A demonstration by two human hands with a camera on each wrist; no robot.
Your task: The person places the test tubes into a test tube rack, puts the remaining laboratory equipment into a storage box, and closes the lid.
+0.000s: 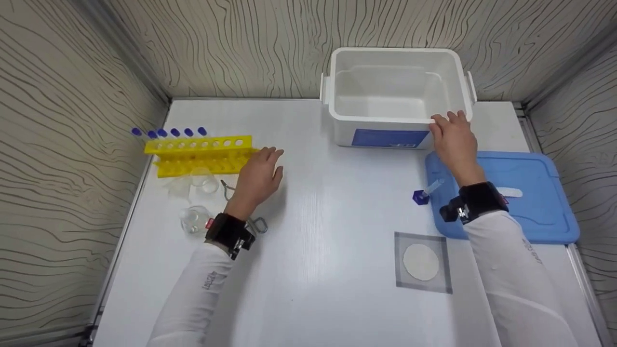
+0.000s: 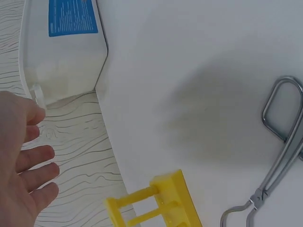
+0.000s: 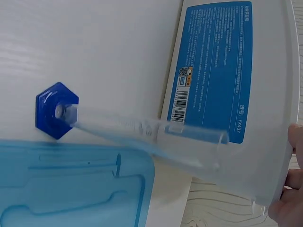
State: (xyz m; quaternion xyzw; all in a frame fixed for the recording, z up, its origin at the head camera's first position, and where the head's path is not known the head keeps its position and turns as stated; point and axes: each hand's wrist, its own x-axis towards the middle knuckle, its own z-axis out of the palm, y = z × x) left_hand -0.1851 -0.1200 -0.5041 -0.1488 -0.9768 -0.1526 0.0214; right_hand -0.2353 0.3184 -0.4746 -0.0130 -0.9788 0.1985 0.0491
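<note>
A white plastic box (image 1: 400,120) with a blue label stands at the back right, its top uncovered. My right hand (image 1: 455,142) grips its front rim near the right corner, fingers curled over the edge in the right wrist view (image 3: 289,177). My left hand (image 1: 258,178) is held above the table with loosely bent fingers, holding nothing. Nearest to it is the right end of a yellow test tube rack (image 1: 202,156). Crucible tongs (image 2: 279,156) lie partly hidden beneath the left hand and wrist in the head view.
Blue-capped tubes (image 1: 174,132) show behind the rack. Clear beakers (image 1: 205,182) and a glass vessel (image 1: 194,220) sit at left. A graduated cylinder (image 1: 422,196) with a blue hexagonal base stands beside the blue lid (image 1: 535,193). Wire gauze (image 1: 422,262) lies at front right.
</note>
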